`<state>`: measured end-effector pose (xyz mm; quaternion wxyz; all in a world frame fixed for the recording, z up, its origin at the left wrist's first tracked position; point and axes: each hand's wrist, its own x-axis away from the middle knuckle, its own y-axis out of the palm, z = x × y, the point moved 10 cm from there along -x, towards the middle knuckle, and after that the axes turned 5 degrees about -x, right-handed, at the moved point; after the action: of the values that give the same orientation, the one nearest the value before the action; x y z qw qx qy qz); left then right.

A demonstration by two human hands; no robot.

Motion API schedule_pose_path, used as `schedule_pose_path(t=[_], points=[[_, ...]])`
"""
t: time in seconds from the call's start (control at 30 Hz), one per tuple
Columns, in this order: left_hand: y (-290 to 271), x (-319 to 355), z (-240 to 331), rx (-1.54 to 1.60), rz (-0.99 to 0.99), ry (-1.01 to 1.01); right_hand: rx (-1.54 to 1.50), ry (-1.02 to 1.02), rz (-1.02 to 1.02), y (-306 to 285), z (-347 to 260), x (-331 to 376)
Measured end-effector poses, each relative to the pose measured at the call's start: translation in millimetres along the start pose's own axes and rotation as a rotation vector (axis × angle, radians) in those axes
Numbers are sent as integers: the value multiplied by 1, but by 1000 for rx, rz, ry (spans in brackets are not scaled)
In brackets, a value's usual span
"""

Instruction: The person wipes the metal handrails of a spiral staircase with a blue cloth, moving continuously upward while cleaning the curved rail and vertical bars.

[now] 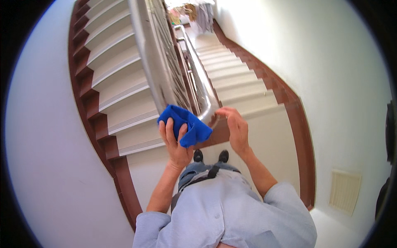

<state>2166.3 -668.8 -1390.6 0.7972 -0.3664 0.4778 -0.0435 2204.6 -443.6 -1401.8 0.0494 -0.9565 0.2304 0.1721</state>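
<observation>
A folded bright blue cloth is in my left hand, with the fingers closed over its near side. It lies against the near end of the metal handrail, where the rail bends round at the landing. My right hand is empty and beside the right side of that bend, its fingers stretched toward the rail. Its fingertips are at or very close to the metal; I cannot tell if they touch. Part of the rail's bend is hidden behind the cloth.
Pale steps with brown edging run along the left. Another flight lies right of the railing, with hanging clothes at its far end. I stand on a pale landing. A vent cover is on the right wall.
</observation>
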Motion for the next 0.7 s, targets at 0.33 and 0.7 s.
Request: schedule_pose_path(t=[0.33,0.7], points=[[7,-19,-46,506,173,-515,185,-391,-183,77,-58,-18],[22,-153,-129,512,4,-566,239,-476,-80,96,-64,-24]])
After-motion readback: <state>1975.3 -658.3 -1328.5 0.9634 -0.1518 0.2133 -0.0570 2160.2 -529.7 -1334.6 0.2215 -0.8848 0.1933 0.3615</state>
